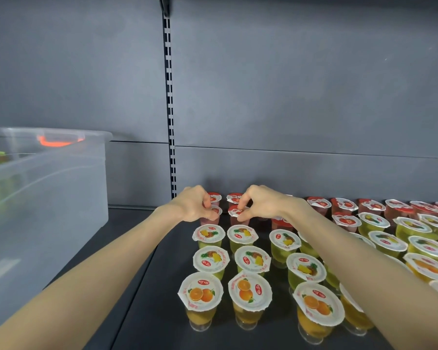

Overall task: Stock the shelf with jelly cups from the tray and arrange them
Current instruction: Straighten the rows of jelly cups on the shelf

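Rows of jelly cups stand on the dark shelf (147, 294): orange ones (200, 293) in front, pineapple ones (209, 233) behind them, red strawberry ones (319, 203) at the back. My left hand (195, 207) pinches the lid rim of a strawberry cup (216, 211) in the second row from the back. My right hand (261, 203) pinches the neighbouring strawberry cup (234, 211) the same way. Both cups stand on the shelf, partly hidden by my fingers.
A clear plastic tray bin (61, 193) with an orange handle (58, 142) stands on the shelf at the left, with green cups dimly visible inside. The grey back panel and a slotted upright (170, 109) close the rear. More cups fill the shelf to the right edge.
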Demonstrator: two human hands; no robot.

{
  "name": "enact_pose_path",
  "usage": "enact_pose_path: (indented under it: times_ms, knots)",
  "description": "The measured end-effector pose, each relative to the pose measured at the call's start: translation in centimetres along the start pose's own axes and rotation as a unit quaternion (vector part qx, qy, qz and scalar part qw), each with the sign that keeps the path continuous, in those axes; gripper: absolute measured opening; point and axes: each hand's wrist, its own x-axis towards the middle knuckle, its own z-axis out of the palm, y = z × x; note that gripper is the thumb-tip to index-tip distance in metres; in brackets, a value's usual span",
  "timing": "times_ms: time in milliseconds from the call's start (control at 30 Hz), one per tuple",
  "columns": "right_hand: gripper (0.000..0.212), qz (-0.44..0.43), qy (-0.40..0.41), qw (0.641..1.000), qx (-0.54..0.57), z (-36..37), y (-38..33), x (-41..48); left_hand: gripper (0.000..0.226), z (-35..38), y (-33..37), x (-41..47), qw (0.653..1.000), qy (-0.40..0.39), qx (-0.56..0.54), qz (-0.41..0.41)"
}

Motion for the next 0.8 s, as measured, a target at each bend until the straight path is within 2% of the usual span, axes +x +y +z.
enact_pose_path:
  times_ms: [267, 333, 433, 567, 700, 800]
  knots:
    - [0.036, -0.005, 0.015, 1.0, -0.013, 0.3, -0.3, -0.7, 0.028, 0.3, 0.6, -0.7, 0.999, 0.011, 0.038, -0.012]
    - [0.041, -0.013, 0.031, 0.999, -0.018, 0.1, -0.5, -1.2, 0.037, 0.2, 0.7, -1.2, 0.999, 0.023, 0.045, -0.014]
    - [0.043, -0.037, 0.064, 0.997, -0.024, -0.2, -0.7, -2.3, 0.038, -0.5, 1.1, -2.3, 0.998, 0.054, 0.041, 0.007]
    - [0.048, -0.07, 0.064, 0.995, -0.013, 0.5, -1.1, -4.3, 0.032, -1.1, 1.1, -4.3, 0.999, 0.012, -0.013, 0.043]
    - [0.043, -0.093, 0.04, 0.995, 0.017, 1.2, -1.4, -5.9, 0.03, -0.9, 0.9, -6.0, 0.997, -0.047, -0.03, 0.056]
    - [0.034, -0.095, 0.025, 0.995, 0.018, 1.3, -1.8, -6.4, 0.033, -0.8, 0.7, -6.4, 0.997, -0.058, -0.017, 0.051]
